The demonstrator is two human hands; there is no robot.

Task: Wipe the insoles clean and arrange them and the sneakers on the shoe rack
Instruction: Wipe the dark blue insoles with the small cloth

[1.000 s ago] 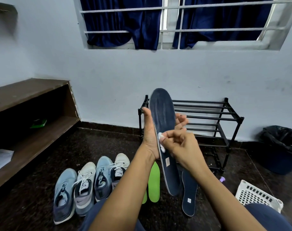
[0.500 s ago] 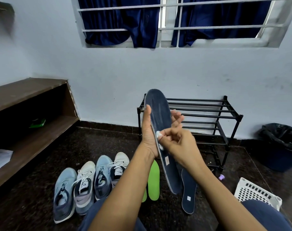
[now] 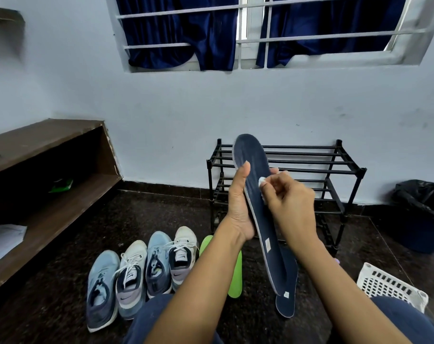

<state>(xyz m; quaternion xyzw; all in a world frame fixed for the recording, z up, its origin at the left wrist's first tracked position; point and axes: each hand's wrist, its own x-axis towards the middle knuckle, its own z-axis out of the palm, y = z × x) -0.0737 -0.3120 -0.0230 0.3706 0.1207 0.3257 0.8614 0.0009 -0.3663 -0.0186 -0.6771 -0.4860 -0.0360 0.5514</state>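
Observation:
My left hand (image 3: 239, 207) grips a dark blue insole (image 3: 252, 160) upright by its left edge, thumb along the rim. My right hand (image 3: 289, 202) pinches a small white wipe (image 3: 262, 181) against the insole's middle. A second dark blue insole (image 3: 289, 289) lies on the floor below, partly hidden by the held one. A green insole (image 3: 235, 276) lies beside my left forearm, with another green one partly hidden. Several sneakers (image 3: 141, 274), light blue and white, stand in a row on the floor at left. The black shoe rack (image 3: 335, 167) stands against the wall behind my hands.
A brown wooden shelf unit (image 3: 49, 150) runs along the left wall. A white perforated basket (image 3: 389, 286) sits on the floor at lower right. A bin with a black liner (image 3: 424, 209) stands in the right corner. My knees fill the bottom edge.
My right hand with the wipe has slid up the insole from near its middle toward the toe end. The left hand holds the insole in much the same place.

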